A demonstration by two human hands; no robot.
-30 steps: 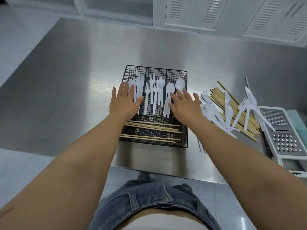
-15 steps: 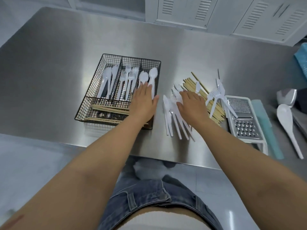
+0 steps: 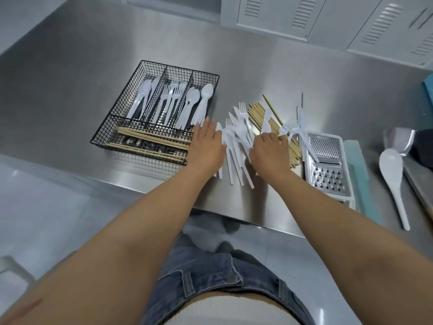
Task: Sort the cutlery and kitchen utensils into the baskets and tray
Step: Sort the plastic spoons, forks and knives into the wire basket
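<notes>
A black wire basket [image 3: 117,102] stands on the steel table [image 3: 70,66]. Its three rear compartments hold white plastic knives [image 3: 143,97], forks [image 3: 171,97] and spoons [image 3: 201,102]; the front one holds wooden chopsticks [image 3: 145,137]. Right of the basket lies a loose pile of white plastic cutlery [image 3: 236,146]. My left hand [image 3: 206,148] lies flat with straight fingers at the basket's right front corner, touching the pile's left edge. My right hand [image 3: 269,151] rests on the pile's right side, fingers bent down and fingertips hidden. Beyond it lie loose wooden chopsticks [image 3: 260,116] and more forks [image 3: 295,127].
A white-framed metal grater [image 3: 325,165] lies right of the chopsticks, with a pale teal strip [image 3: 356,174] beside it. Further right are a large white serving spoon [image 3: 393,174] and a metal scoop [image 3: 398,139]. The table's front edge runs just below my wrists.
Both hands have moved right, off the basket's compartments and onto the loose cutlery pile. The view has swung right, bringing the serving spoon and scoop into view.
</notes>
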